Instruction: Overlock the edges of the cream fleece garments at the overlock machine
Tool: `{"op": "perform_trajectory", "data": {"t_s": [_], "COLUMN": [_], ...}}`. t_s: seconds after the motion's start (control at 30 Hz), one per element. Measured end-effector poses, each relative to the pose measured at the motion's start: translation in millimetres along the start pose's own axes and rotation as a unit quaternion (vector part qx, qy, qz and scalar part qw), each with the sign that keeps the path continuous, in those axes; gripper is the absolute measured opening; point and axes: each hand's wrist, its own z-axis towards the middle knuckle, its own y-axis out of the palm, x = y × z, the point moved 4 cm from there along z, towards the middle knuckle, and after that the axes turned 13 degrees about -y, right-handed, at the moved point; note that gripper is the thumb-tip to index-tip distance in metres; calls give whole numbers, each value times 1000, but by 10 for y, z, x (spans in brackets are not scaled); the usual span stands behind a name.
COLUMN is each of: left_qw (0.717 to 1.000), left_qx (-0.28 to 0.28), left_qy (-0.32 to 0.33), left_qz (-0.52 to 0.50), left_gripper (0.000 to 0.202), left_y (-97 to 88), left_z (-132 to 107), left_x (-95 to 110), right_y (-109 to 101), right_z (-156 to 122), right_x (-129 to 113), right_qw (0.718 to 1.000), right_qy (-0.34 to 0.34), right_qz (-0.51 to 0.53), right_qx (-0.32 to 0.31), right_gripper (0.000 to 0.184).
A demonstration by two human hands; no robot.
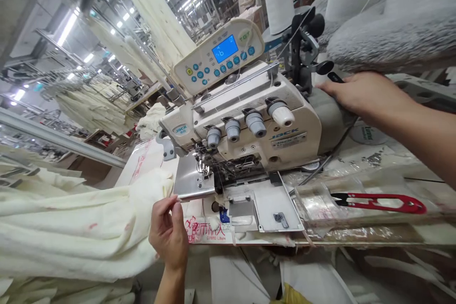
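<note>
A cream overlock sewing machine (285,128) stands in the middle of the table, with its front cover (263,204) swung down. My left hand (169,232) is closed in a pinch on the swung-out metal side plate (190,183) beside the needle area. Cream fabric (78,223) lies heaped just left of that hand. My right hand (359,95) rests curled over the grey right end of the machine (329,121), by the handwheel side; what its fingers touch is hidden. A blue-lit control panel (223,52) sits on top.
Red thread snips (381,202) lie on plastic bags to the right of the machine. White thread cones (280,2) stand behind it. A grey furry cloth (388,38) hangs at upper right. Hanging cream fabric and racks fill the left background.
</note>
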Motion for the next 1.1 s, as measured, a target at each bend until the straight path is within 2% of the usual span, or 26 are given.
{"op": "perform_trajectory", "data": {"t_s": [0.1, 0.17, 0.27, 0.33, 0.4, 0.5, 0.6, 0.67, 0.77, 0.9, 0.93, 1.0, 1.03, 1.1], "left_qw": [998, 989, 945, 908, 878, 818, 751, 727, 735, 761, 775, 800, 795, 747], "left_qx": [-54, -125, -271, -336, -364, -406, -419, -418, -420, -437, -453, -511, -555, -648], "left_qy": [-32, -76, -176, -246, -311, -385, -423, -436, -434, -405, -371, -252, -182, -70], "left_qz": [-11, 4, 42, 47, 7, -134, -285, -326, -307, -256, -237, -188, -165, -132], "left_gripper": [8, 8, 16, 24, 28, 28, 26, 26, 26, 23, 20, 15, 16, 20], "left_y": [-21, 16, 161, 262, 342, 414, 377, 328, 330, 516, 563, 624, 633, 600], "left_z": [-166, -282, -425, -479, -499, -535, -585, -631, -696, -740, -741, -754, -783, -873], "left_x": [-2, 1, 8, 17, 26, 49, 96, 142, 267, 505, 570, 704, 764, 831], "right_y": [-34, -59, -63, -51, -38, -21, -8, -4, -2, -35, -54, -97, -121, -174], "right_z": [-100, -151, -207, -224, -226, -213, -201, -198, -199, -208, -214, -239, -257, -309], "right_x": [-53, -90, -92, -72, -53, -32, -20, -18, -25, -62, -80, -123, -146, -183], "right_qw": [997, 997, 997, 996, 995, 993, 992, 991, 992, 994, 996, 998, 999, 995], "right_qy": [71, 68, 61, 57, 47, 37, 41, 42, 40, 45, 46, 49, 47, 35], "right_qz": [33, 33, 37, 44, 57, 76, 90, 93, 88, 69, 54, 6, -24, -84], "right_qx": [-11, 6, 32, 47, 66, 83, 84, 82, 80, 69, 59, 26, 6, -28], "right_gripper": [55, 55, 53, 51, 50, 50, 48, 47, 46, 47, 48, 50, 52, 55]}}
